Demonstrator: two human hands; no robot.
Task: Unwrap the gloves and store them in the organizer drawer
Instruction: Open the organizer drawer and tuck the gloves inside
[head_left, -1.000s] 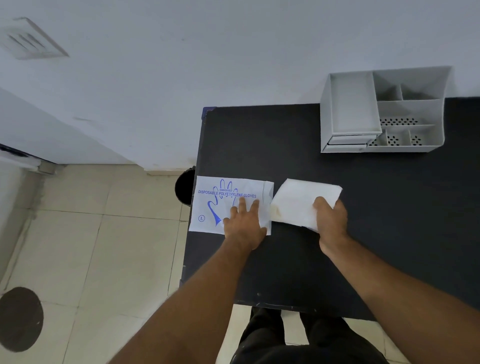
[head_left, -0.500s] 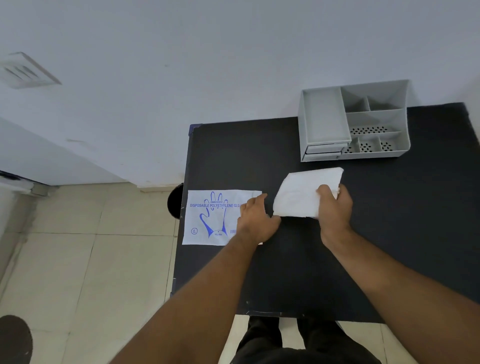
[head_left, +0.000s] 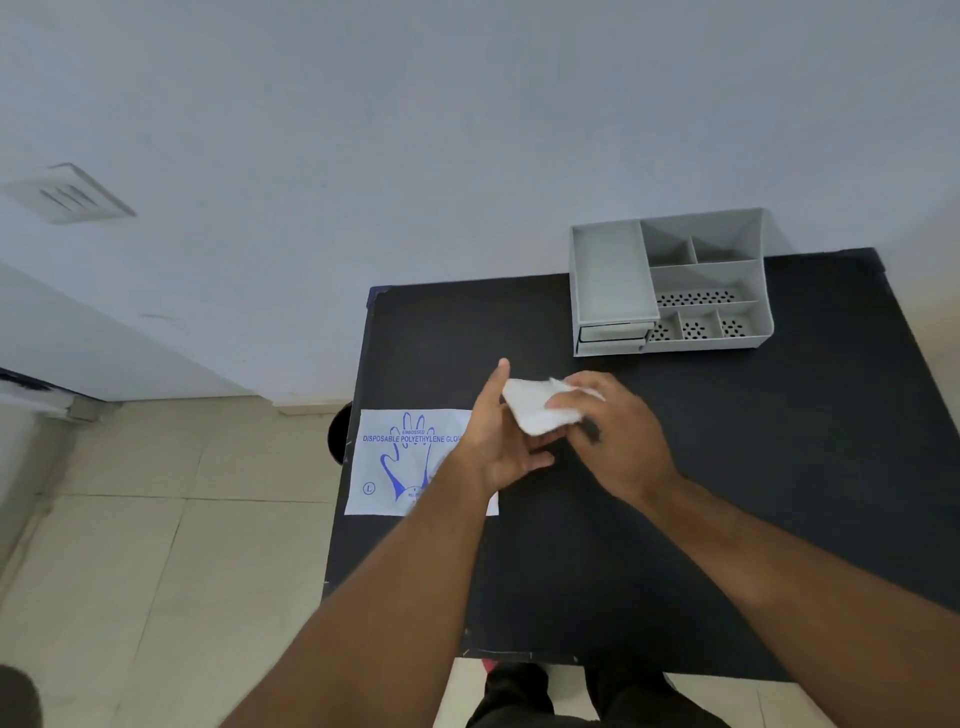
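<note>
A folded white stack of gloves (head_left: 535, 410) is lifted above the black table (head_left: 727, 493), between both hands. My left hand (head_left: 506, 447) lies under it, palm up, thumb raised at its left edge. My right hand (head_left: 618, 431) presses on it from the right and above. The empty wrapper (head_left: 405, 462), white with a blue hand print, lies flat at the table's left edge, partly under my left forearm. The grey organizer (head_left: 670, 286) stands at the table's far side, its two small drawers (head_left: 613, 338) at the lower left front, both closed.
The wrapper overhangs the table's left edge above a tiled floor (head_left: 130, 545). A white wall (head_left: 415, 130) runs right behind the table. A dark round object (head_left: 337, 434) sits on the floor beside the table's left edge.
My left hand left the wrapper and came under the gloves. My right hand lifted the stack off the table and folded it smaller. The wrapper stayed in place.
</note>
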